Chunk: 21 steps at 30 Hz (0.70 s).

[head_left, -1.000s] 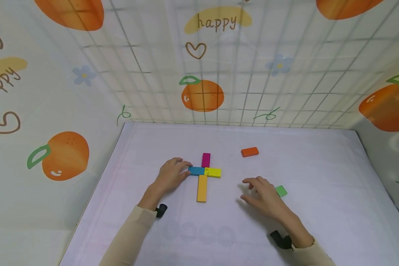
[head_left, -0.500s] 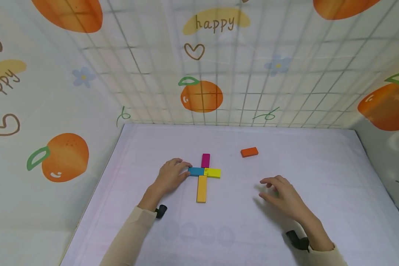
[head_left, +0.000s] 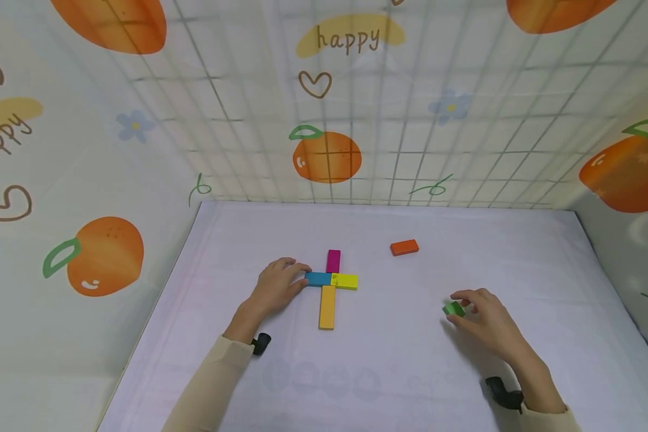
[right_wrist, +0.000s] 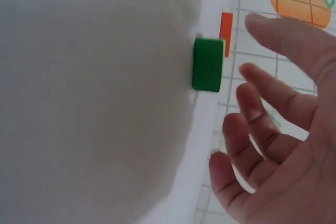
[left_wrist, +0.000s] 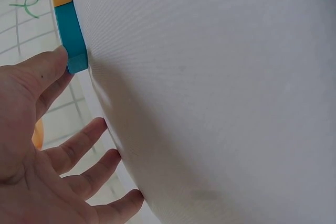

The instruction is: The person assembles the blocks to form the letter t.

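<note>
A blue block [head_left: 318,279] lies in a cross-like layout on the white table. My left hand [head_left: 278,285] pinches its left end between thumb and index finger; the other fingers rest on the table in the left wrist view. End to end with the blue block is a bright yellow block [head_left: 347,281]. A magenta block [head_left: 333,261] stands off behind their junction, and a longer amber block [head_left: 327,307] in front. My right hand [head_left: 486,324] is over a small green block [head_left: 453,309], its thumb and fingers spread apart; the right wrist view shows a gap between block [right_wrist: 208,65] and fingertips.
An orange-red block [head_left: 404,247] lies alone toward the back, right of the layout. Behind the table [head_left: 237,228] hangs a curtain [head_left: 248,132] printed with oranges and grid lines. Dark wrist cameras sit at both cuffs.
My right hand has moved to the right, past the green block and back around it, so the block now shows between thumb and fingers. My left hand stays on the blue block.
</note>
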Motion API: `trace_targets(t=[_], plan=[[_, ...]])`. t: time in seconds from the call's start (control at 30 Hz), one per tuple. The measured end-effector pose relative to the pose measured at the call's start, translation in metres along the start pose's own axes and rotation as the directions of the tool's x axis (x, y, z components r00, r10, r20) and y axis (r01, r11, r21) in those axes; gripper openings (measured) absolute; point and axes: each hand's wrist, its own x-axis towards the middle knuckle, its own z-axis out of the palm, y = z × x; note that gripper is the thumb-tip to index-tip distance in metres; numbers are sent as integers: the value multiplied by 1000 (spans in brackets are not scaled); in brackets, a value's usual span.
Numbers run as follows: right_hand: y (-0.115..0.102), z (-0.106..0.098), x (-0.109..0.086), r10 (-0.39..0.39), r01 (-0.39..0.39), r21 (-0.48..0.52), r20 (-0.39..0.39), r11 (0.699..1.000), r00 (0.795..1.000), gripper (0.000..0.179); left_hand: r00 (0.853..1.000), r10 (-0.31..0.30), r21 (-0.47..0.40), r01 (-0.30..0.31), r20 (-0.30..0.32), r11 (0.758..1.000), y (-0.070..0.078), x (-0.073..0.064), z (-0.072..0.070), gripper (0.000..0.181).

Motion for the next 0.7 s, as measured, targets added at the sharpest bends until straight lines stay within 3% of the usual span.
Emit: trace_targets(t=[0.3,0.7], plan=[[5,-2,0,136,-133,-67,39,989,990,57,1000,0,1,0,-1,1000,1,-2,-1,34],[7,2,-1,207,-200,-94,79,975,975,54,1000,3,3,-3,5,1000,-1,-1,-1,35]])
